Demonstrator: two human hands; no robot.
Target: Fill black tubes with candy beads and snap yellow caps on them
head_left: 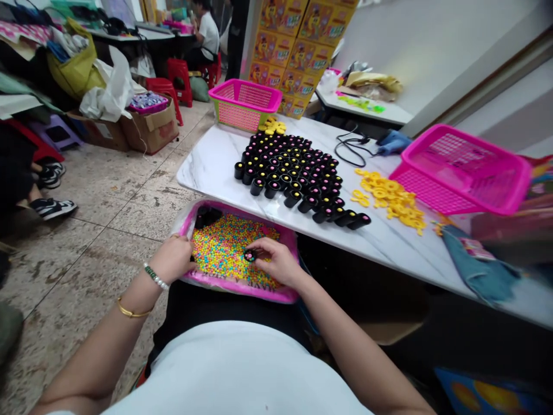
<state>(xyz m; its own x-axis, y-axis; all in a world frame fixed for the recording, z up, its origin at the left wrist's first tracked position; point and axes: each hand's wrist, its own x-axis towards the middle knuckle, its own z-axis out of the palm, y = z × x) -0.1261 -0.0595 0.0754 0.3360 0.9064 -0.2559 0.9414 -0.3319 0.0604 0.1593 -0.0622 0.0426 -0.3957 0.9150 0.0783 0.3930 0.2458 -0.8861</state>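
Filling step, I reckon: right hand (276, 260) pinches a round black plastic cup (249, 255) over tiny multicoloured beads (224, 239); left hand (175, 257) curls at the pink plastic tray (254, 290), can't tell holding what. Next needs steadiness.

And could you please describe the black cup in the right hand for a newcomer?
By the white table is a pink tray of beads. Over them, the right hand pinches the black cup, unlike the other cups crowded on the table.

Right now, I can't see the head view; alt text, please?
The right hand holds a black cup at a pink tray of multicolored beads, the left hand at its left edge. Beyond, black cups crowd a white table.
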